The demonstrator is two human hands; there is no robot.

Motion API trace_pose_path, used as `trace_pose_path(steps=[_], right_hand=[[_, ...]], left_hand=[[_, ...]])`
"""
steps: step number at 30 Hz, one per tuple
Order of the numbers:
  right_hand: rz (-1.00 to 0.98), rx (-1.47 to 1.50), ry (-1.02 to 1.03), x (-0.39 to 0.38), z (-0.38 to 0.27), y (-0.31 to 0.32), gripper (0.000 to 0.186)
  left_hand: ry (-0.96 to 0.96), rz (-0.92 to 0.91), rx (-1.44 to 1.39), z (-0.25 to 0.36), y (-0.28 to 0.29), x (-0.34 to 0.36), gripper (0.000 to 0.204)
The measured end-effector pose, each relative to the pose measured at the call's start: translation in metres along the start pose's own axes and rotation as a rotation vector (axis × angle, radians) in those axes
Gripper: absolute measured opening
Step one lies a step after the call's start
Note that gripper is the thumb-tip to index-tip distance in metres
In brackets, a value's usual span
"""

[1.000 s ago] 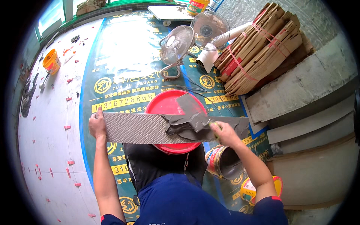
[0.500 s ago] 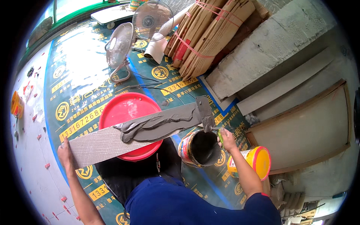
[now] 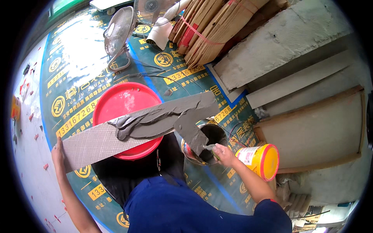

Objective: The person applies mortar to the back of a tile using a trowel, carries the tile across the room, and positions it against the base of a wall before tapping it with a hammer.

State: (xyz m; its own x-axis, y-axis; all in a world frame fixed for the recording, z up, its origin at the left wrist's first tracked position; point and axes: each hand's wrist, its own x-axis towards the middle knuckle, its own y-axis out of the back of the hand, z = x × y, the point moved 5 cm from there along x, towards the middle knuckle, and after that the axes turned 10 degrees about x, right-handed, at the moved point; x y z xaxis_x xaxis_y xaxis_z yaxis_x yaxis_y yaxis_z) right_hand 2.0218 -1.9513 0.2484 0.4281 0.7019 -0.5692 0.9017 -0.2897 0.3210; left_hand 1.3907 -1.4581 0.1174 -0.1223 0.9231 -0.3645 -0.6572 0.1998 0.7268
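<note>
A long tile strip with a textured back lies slanted across a red round lid. My left hand is closed round its near left end. Grey mortar coats the middle and far right of the strip, in ridges. My right hand grips a trowel by its green handle; the mortar-smeared blade rests on or just over the strip's near edge. Beneath the trowel stands an open bucket, dark inside and partly hidden by the blade. What supports the red lid is hidden.
A yellow bucket with a red rim lies to my right. Ahead are a standing fan, its cable, and tied cardboard. A concrete ledge and a framed board line the right side. Green printed sheeting covers the floor.
The trowel has swung from the strip's far right end toward me and left, its blade now at the near edge. Mortar at that end looks smoother. The view has shifted slightly.
</note>
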Motion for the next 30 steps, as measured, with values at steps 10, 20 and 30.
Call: trace_pose_path(steps=[10, 20, 30], right_hand=[[-0.190, -0.024, 0.111, 0.003, -0.059, -0.002, 0.044], [-0.142, -0.165, 0.214, 0.027, -0.070, -0.079, 0.054], [-0.421, -0.228, 0.062, 0.002, -0.136, -0.124, 0.045]], left_hand=[[0.111, -0.073, -0.008, 0.047, 0.007, -0.043, 0.072], [0.066, -0.085, 0.013, 0.033, 0.000, -0.022, 0.072], [0.039, -0.023, -0.051, 0.042, 0.008, -0.044, 0.071]])
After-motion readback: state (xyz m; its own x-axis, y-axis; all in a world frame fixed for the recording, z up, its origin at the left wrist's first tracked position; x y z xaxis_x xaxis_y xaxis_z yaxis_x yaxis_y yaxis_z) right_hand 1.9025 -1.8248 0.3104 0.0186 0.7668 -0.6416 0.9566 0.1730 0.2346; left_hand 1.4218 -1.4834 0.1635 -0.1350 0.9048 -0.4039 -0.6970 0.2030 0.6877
